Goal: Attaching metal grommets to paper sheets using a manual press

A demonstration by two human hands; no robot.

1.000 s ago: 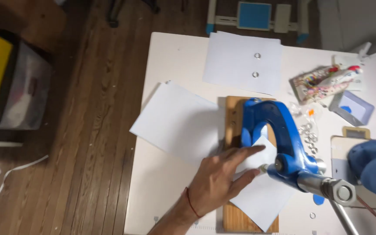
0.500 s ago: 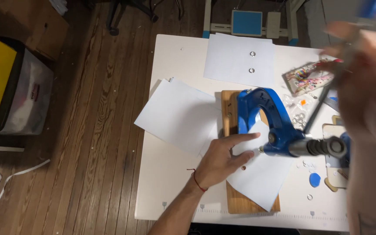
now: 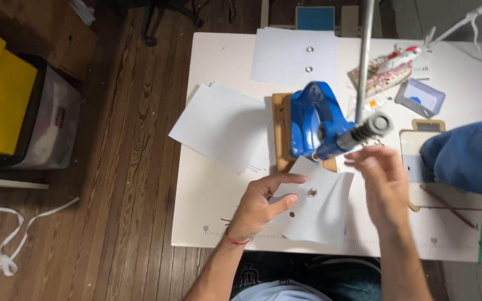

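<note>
Now left hand pinches thin white sheet (metal eyelet set).

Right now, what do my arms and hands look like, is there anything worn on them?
Both forearms are bare, with no sleeves and no gloves. The left hand has a thin red string bracelet around its wrist. The right hand shows no ring, watch or band that can be made out; it is slightly blurred.
</note>
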